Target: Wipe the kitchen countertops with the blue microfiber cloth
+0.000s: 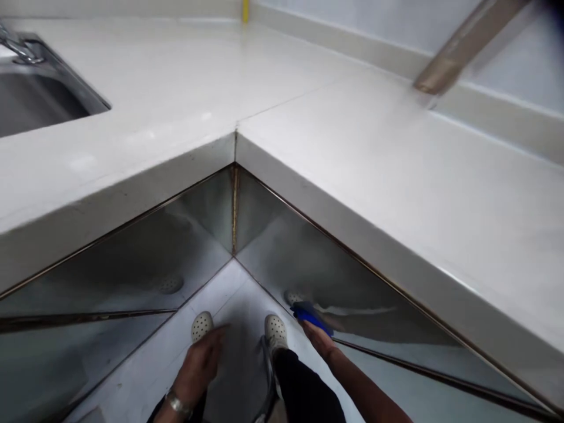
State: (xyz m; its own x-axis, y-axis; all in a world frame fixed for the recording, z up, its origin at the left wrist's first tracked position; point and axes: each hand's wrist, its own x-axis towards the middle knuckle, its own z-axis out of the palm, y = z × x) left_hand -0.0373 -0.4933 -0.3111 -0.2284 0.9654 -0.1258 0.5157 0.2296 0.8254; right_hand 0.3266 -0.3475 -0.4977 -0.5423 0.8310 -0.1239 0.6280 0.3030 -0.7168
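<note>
My right hand [318, 339], low on the right, grips a blue cloth [312, 317] against the glossy cabinet door [352, 282] under the right-hand counter. Only part of the cloth shows past the fingers. On the left, my left hand [200, 361] hangs over the floor with a metal band [177, 403] at its wrist. One finger stretches out to the right, slightly smeared by motion, and nothing shows in that hand.
A white countertop [374, 158] meets at an inner corner above the cabinets. At far left is a steel sink [39, 100] with a chrome faucet [22, 50]. A blurred brown post [467, 47] stands at upper right. My pale clogs [275, 329] rest on the tiled floor [235, 282].
</note>
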